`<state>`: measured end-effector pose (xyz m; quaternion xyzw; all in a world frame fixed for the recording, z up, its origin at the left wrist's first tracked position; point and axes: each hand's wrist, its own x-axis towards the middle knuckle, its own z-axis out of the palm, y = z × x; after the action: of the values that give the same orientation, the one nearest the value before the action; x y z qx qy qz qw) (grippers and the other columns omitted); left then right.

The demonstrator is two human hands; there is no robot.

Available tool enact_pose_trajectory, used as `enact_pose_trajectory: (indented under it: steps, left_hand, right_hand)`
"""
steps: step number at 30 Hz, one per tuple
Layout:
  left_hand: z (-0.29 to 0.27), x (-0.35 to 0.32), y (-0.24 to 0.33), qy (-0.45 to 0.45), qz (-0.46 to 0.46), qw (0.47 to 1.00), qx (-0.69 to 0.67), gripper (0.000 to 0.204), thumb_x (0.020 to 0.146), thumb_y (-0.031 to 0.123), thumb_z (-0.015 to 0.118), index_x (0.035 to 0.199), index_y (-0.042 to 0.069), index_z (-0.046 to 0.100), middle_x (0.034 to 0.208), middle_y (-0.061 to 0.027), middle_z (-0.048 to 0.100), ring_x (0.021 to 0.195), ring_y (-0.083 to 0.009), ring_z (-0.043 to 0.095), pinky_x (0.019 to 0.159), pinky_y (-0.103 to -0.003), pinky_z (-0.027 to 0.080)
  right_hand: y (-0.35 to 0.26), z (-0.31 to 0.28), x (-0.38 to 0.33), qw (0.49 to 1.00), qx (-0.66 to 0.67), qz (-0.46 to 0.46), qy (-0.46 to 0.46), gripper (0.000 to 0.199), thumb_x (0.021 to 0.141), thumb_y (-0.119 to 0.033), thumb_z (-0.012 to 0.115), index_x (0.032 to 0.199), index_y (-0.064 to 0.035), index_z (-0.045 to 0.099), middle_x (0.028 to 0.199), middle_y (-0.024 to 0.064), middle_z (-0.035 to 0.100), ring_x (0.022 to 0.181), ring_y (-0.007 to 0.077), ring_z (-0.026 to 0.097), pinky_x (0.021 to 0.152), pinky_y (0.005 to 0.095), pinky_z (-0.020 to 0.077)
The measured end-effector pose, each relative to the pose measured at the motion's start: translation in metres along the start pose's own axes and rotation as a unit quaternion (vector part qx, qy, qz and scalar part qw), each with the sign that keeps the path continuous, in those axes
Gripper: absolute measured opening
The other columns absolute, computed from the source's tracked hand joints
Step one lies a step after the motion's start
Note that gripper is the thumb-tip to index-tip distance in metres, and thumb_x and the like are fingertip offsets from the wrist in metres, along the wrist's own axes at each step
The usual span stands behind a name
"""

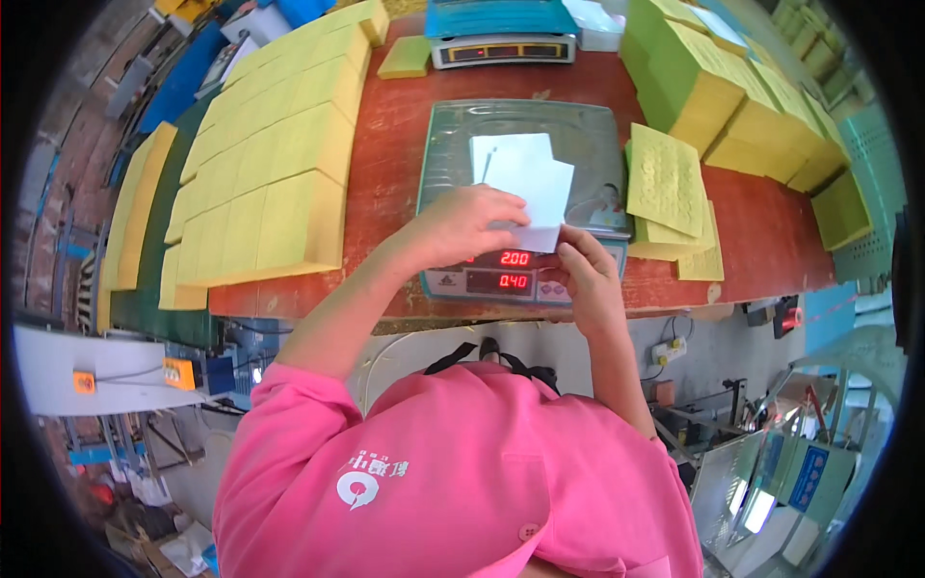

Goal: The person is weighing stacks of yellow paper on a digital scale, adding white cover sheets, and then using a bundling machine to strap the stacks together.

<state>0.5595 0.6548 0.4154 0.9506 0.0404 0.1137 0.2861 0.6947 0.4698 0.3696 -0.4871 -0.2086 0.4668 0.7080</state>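
White paper sheets (540, 193) lie slightly askew of one another over the clear platform of a digital scale (588, 135) with a lit red display. My left hand (472, 223) comes from the left, its bent fingers and thumb closed on the left side of the papers. Between its thumb and fingers, my right hand (590, 277) pinches the lower right corner of the papers, just above the display panel. A thin dark pen-like stroke or stick (488, 164) shows on the top sheet; which of these it is I cannot tell.
Rows of yellow paper stacks (270, 164) cover the table's left side. More yellow stacks (718, 96) stand at the far right, with a loose yellow pile (667, 183) right beside the scale. A second scale (503, 50) with a blue tray sits behind, on the red table (385, 173).
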Motion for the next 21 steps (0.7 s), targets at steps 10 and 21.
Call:
enact_pose_trajectory:
  steps: [10,21]
  left_hand:
    - [0.045,-0.008,-0.009,0.246,-0.262,0.849,-0.388,0.032,0.096,0.028,0.058,0.101,-0.002,0.069,0.075,-0.0039,0.061,0.071,-0.0069,0.052,0.063,-0.025,0.043]
    - [0.018,0.02,0.0,0.146,-0.252,0.813,-0.505,0.039,0.095,0.036,0.061,0.101,-0.002,0.064,0.095,-0.0095,0.066,0.088,-0.0158,0.064,0.079,-0.03,0.052]
  right_hand:
    - [-0.043,0.005,0.022,0.842,-0.445,-0.274,0.135,0.031,0.09,-0.005,0.054,0.119,0.0072,0.056,0.1,0.0156,0.065,0.082,0.0145,0.064,0.063,0.0281,0.0493]
    - [-0.028,0.03,0.064,0.988,-0.1,-0.118,0.033,0.031,0.092,-0.009,0.055,0.12,0.0041,0.061,0.105,0.0097,0.067,0.098,0.0146,0.06,0.085,0.0282,0.0485]
